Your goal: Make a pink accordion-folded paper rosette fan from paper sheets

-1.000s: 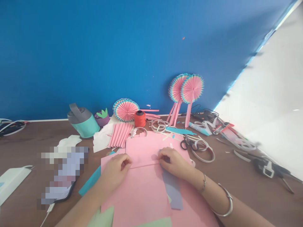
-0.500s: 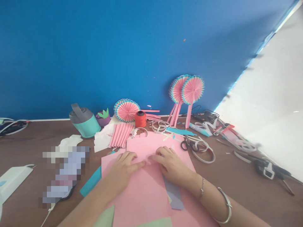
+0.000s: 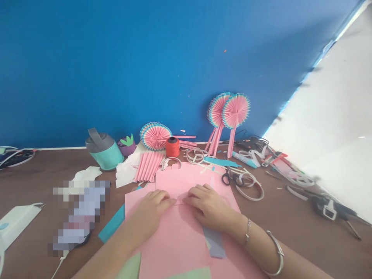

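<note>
Pink paper (image 3: 177, 236) lies in front of me, with a crease or edge running across it between my hands. My left hand (image 3: 151, 209) has its fingers curled and its thumb against the paper at that line. On the other side, my right hand (image 3: 205, 201) pinches the same line with bent fingers. A bracelet and a bangle circle the right wrist and forearm. More pink sheets (image 3: 229, 248) lie beneath, with a grey-lilac piece (image 3: 215, 242) and pale green paper (image 3: 188, 273) showing around them. The fingertips partly hide the crease.
Black-handled scissors (image 3: 232, 179) and rolls of tape (image 3: 251, 190) lie to the right, a glue gun (image 3: 325, 207) farther out. Behind stand red thread (image 3: 172, 147), pleated pink paper (image 3: 148, 166), paper fans (image 3: 236, 110) and a teal container (image 3: 106, 153). A blurred-out object (image 3: 83, 213) lies left.
Both thumbs have shifted slightly apart along the crease, showing more of the line between them. The right fingers are a little lower and more bent. Other things stay put.
</note>
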The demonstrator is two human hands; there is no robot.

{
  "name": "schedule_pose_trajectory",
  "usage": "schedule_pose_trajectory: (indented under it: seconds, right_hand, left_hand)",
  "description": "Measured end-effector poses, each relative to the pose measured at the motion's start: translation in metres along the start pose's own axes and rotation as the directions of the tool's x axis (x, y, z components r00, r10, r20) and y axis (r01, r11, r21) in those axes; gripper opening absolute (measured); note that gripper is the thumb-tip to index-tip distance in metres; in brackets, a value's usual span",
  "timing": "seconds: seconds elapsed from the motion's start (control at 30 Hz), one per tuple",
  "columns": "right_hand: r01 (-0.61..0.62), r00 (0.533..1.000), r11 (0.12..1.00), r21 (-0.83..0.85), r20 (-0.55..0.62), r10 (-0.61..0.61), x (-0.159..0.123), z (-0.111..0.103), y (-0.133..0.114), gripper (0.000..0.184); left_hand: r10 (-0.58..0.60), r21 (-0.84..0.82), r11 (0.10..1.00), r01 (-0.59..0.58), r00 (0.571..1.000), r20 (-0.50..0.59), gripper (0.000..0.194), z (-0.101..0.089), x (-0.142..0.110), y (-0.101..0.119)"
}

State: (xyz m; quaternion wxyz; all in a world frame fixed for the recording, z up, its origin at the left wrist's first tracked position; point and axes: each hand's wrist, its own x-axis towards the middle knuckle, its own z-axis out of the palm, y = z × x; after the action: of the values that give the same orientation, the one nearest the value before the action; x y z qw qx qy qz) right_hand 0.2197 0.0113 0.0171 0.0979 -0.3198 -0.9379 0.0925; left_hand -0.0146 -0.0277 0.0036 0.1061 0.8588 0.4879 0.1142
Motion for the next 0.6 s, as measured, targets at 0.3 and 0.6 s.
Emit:
schedule_pose_trajectory:
  seconds: [0.3,0.6]
  right_hand:
    - [0.045,0.999,0.991,-0.122,0.016,-0.044,-0.002,0.0,-0.004,0.037]
    - [-0.032,0.999,0.973,-0.229,0.007,0.034,-0.005,-0.004,-0.008,0.018]
  left_hand:
    - [0.069,0.176,0.982,-0.071,0.997,0.017,0.059,0.001,0.0,0.004]
    - [0.014,0.19,0.982,-0.013,1.0,-0.005,0.046,-0.013,-0.002,0.0]
